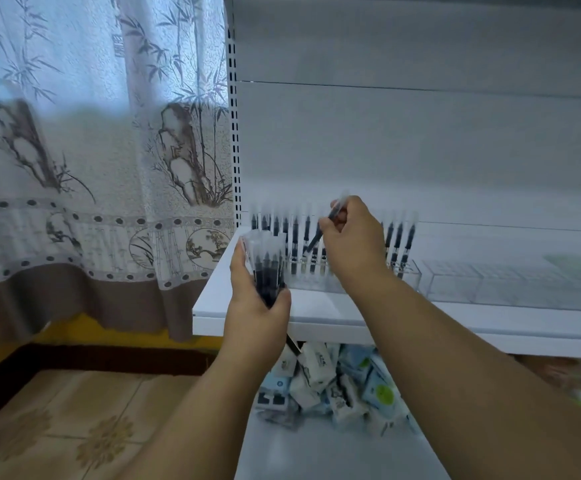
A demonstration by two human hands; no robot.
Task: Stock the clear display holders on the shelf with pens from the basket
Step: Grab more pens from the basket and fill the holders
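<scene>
My left hand (pixel 258 299) grips a bundle of black pens with clear caps (pixel 265 261), held upright in front of the shelf's left end. My right hand (pixel 351 244) pinches a single pen (pixel 320 233), tilted, over the clear display holder (pixel 361 280). That holder stands on the white shelf (pixel 316 306) and carries a row of several upright black pens (pixel 292 237). A second clear holder (pixel 510 282), to the right, has no pens in it. The basket is out of view.
A lower shelf (pixel 316 452) holds a heap of small white and blue packets (pixel 334 386). A patterned lace curtain (pixel 91 168) hangs at the left beside the slotted shelf upright (pixel 233 133). Tiled floor (pixel 57 427) lies at the lower left.
</scene>
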